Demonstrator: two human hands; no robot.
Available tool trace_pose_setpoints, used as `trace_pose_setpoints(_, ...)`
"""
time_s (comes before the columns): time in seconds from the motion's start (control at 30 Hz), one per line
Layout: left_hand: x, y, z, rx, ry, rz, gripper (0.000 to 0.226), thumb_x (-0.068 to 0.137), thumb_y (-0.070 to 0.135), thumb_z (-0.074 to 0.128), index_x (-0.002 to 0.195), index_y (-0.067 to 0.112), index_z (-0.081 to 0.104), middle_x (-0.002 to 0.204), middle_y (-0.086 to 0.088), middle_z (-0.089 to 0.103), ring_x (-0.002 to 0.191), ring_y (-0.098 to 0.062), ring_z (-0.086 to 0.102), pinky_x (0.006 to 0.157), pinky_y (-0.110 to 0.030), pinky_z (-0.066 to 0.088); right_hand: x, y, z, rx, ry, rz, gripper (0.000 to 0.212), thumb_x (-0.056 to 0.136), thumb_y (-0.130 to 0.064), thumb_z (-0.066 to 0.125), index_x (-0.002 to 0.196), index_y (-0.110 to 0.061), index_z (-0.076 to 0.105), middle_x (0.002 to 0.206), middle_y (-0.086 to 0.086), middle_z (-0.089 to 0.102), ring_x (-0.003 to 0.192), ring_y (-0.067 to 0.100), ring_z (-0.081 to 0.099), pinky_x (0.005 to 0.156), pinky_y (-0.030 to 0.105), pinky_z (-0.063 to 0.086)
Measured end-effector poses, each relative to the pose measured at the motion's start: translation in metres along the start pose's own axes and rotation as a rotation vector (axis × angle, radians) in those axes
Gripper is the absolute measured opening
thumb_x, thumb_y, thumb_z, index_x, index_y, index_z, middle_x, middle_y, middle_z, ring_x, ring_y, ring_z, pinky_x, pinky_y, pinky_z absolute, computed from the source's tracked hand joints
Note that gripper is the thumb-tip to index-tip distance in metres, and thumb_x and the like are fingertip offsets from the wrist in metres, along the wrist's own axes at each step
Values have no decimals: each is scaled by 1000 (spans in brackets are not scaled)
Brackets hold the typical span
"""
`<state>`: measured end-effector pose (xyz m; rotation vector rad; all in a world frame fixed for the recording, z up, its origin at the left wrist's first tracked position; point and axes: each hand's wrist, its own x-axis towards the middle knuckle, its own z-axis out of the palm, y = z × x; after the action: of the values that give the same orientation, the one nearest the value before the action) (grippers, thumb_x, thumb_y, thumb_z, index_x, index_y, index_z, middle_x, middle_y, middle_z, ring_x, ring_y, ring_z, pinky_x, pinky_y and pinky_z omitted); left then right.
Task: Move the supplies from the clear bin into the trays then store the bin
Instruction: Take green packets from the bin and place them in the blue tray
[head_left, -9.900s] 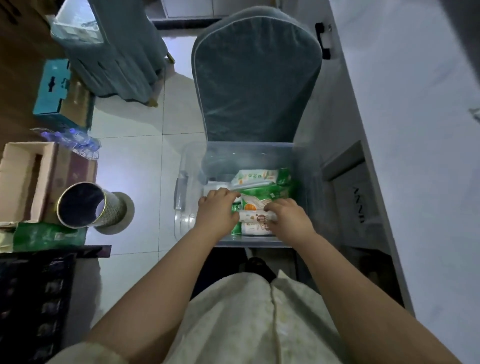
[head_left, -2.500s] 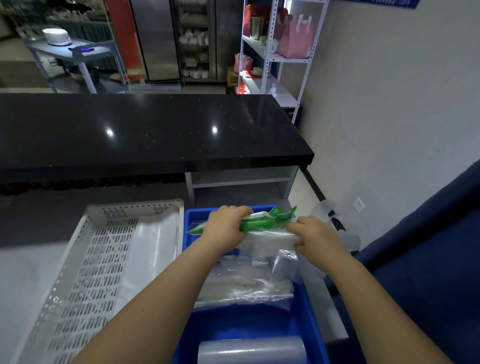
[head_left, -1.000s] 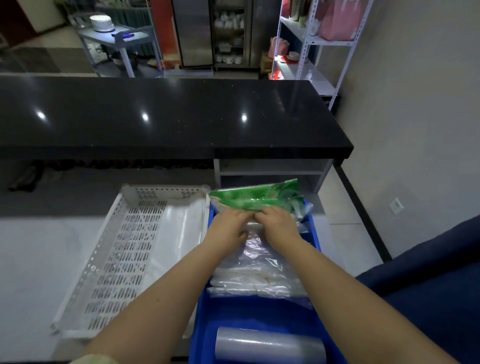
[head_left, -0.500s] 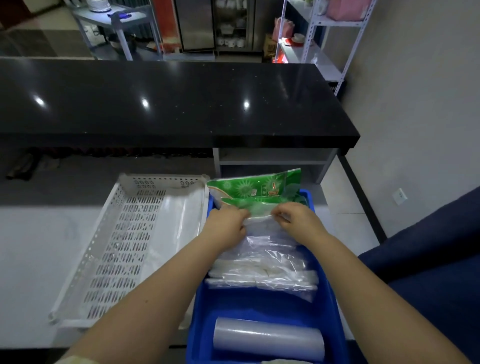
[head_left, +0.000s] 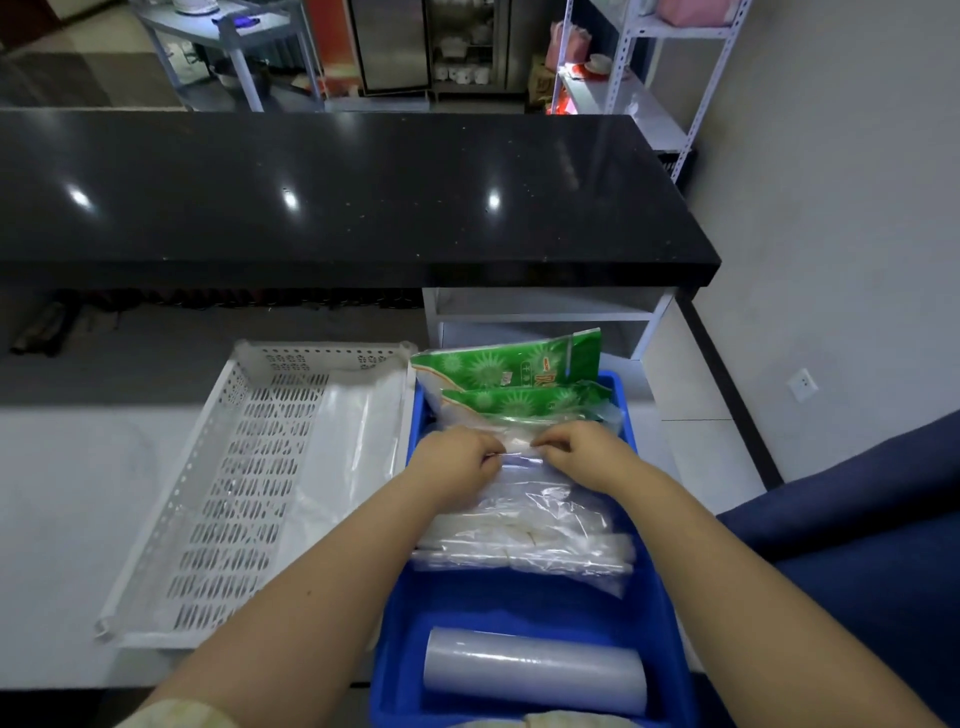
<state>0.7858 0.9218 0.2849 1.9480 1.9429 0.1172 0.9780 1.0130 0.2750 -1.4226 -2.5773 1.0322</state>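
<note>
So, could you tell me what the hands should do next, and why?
Probably let go and withdraw: the left hand and right hand pinch a clear bag already lying in the blue tray, with the green packets propped at its far end.

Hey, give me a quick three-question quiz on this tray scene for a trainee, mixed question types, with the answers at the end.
1. True or false: the green packets stand in the white perforated tray.
2. What lies at the near end of the blue tray? A) roll of clear film B) scissors C) cup
3. Fill in: the left hand and right hand both pinch a ____.
Key: 1 false, they stand in the blue tray; 2 A; 3 clear plastic bag.
</note>
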Motion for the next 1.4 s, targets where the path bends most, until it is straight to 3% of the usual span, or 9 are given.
trace_pose_setpoints(0.2,12,3,-10,-96,-155,-71,32,98,41,37,106,27,65,107,-2,66,81,-15,54,71,-30,42,9,-11,-9,-11,-81,29,20,90,-28,55,102,-29,71,112,-7,68,96,14,58,83,28,44)
trace_pose_setpoints(0.3,15,8,-19,-65,-158,-66,32,98,38,39,113,23,62,117,-5,63,94,-22,57,79,-33,47,9,-20,-19,-74,-118,3,20,90,-26,54,104,-28,69,111,-6,68,94,13,59,83,29,46)
trace_pose_setpoints(0.4,14,12,-34,-51,-18,-34,30,93,34,48,119,28,61,125,-1,62,108,-22,57,87,-39,50,3,-30,-34,-92,17,-61,21,87,-22,59,104,-30,68,107,-7,69,94,13,61,84,34,52)
trace_pose_setpoints(0.53,9,12,-63,-2,240,-37,30,89,35,53,117,30,63,117,1,66,107,-21,58,87,-37,49,0,-50,-53,-112,185,-166,21,85,-20,62,100,-31,69,99,-10,69,86,12,61,78,35,53)
trace_pose_setpoints(0.63,2,4,-81,41,368,-94,30,87,33,55,115,29,64,115,2,66,109,-22,57,90,-39,45,6,-68,-59,-164,229,-275,22,85,-17,61,104,-26,68,103,-4,68,95,18,60,81,38,52)
trace_pose_setpoints(0.73,-11,-6,-91,87,434,-184,31,85,31,56,115,30,63,114,1,64,107,-25,55,89,-39,39,16,-92,-55,-265,239,-388,25,84,-16,62,108,-22,68,110,0,68,104,24,57,85,39,50)
trace_pose_setpoints(1.0,-87,-58,-124,161,561,-514,37,85,30,52,121,32,56,118,5,60,111,-23,52,91,-41,35,50,-198,-34,-485,212,-695,26,82,-20,57,107,-19,66,105,4,65,100,30,54,78,40,48)
trace_pose_setpoints(1.23,-217,-106,-112,139,622,-925,38,86,35,53,124,35,54,122,5,58,114,-22,50,92,-39,33,39,-308,47,-371,108,-1028,29,81,-20,65,110,-20,67,110,3,67,106,28,55,86,39,44)
trace_pose_setpoints(1.4,-315,-133,-88,179,584,-1155,42,86,25,53,128,33,50,125,4,54,116,-21,46,96,-40,29,-3,-379,123,-337,2,-1215,28,82,-19,64,110,-21,66,113,1,67,109,27,53,88,40,44)
